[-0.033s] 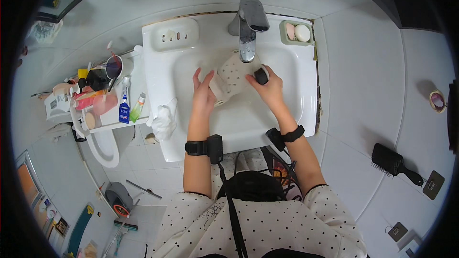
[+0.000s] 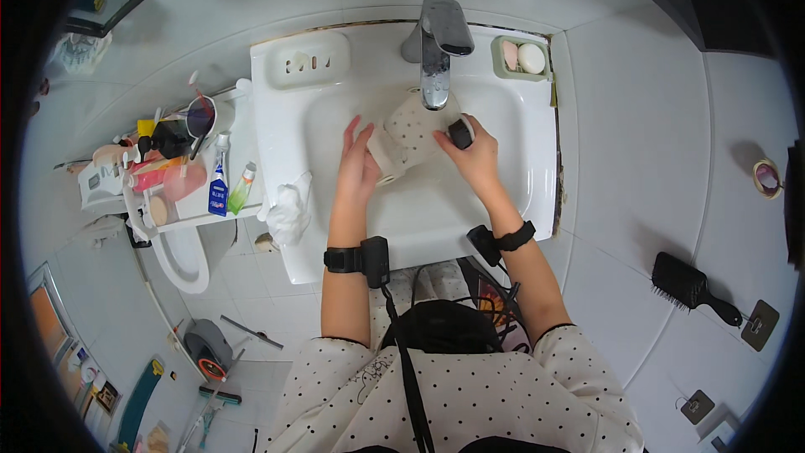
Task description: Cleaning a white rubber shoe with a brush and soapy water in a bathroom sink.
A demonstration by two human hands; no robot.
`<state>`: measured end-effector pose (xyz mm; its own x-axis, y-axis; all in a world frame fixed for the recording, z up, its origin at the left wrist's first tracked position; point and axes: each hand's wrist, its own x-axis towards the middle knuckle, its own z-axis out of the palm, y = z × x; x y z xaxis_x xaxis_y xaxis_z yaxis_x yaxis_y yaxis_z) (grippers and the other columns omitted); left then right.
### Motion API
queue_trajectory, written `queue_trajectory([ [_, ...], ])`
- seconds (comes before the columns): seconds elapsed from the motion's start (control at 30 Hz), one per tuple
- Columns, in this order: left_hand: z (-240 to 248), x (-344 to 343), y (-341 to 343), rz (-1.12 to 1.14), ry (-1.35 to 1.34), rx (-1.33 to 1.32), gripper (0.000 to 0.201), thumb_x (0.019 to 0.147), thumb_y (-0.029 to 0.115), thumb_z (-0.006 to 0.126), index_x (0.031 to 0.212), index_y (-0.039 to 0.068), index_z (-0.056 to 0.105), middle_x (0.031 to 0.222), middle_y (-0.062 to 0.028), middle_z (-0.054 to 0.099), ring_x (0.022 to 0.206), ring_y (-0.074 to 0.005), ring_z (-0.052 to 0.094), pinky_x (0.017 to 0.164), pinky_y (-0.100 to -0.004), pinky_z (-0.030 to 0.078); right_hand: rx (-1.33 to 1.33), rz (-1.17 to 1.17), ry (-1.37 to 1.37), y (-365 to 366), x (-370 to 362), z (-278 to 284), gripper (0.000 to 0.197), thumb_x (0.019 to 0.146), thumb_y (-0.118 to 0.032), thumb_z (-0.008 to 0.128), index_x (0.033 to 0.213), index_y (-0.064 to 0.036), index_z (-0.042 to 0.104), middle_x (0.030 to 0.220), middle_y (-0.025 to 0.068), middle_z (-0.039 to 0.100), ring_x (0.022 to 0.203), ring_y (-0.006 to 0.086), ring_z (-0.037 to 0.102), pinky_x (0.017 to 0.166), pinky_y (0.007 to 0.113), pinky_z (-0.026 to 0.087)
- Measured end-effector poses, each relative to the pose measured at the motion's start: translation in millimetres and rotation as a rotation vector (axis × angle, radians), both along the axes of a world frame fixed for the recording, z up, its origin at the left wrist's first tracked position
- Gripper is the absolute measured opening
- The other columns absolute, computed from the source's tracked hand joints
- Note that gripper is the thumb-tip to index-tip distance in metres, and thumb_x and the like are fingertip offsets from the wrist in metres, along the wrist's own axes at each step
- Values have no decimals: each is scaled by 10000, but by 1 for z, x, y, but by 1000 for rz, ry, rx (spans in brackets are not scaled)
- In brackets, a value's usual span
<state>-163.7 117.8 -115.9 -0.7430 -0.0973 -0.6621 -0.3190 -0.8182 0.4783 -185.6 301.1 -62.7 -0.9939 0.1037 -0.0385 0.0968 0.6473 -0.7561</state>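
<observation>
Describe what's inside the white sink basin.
A pale dotted item is there, the left hand at its left, the right hand holding a dark object. The basin beneath the item is hidden.

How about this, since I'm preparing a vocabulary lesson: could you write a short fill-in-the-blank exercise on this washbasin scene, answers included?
1. The right hand holds a small object with a ____ face and white edge.
2. The spotted cloth lies in the white basin, partly beneath the chrome ____.
3. The green dish at the basin's back right corner holds ____ soap-like pieces.
4. The hairbrush hangs on the tiled ____ to the right.
Missing words: black; faucet; two; wall.
</observation>
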Motion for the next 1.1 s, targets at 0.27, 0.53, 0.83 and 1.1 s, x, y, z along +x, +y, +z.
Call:
queue_trajectory([
  [0.27,5,-22,24,-394,173,-28,441,886,226,533,1271,89,368,1166,-83,473,1103,-178,456,914,-323,395,68,-83,-45,28,18,22,365,670,-257,758,824,12,567,637,56,551,556,134,474,566,265,429],
  [0.53,-1,-27,49,-372,136,144,427,874,198,551,1250,87,383,1117,-76,508,1012,-175,526,827,-311,453,60,-128,109,33,18,31,432,662,-219,769,961,29,580,793,139,630,616,198,588,609,285,481],
  [0.83,-13,-11,28,-206,4,143,415,857,100,572,1235,64,406,1081,-76,550,985,-168,551,817,-302,466,59,81,140,10,12,36,406,661,-185,766,976,-5,584,808,120,636,629,218,611,600,282,483],
  [1.1,-14,3,29,-210,5,198,425,865,117,569,1243,27,398,1139,-65,526,1042,-166,523,860,-302,450,-60,40,92,14,10,28,389,672,-195,759,988,-33,602,642,87,613,575,154,599,587,255,472],
])
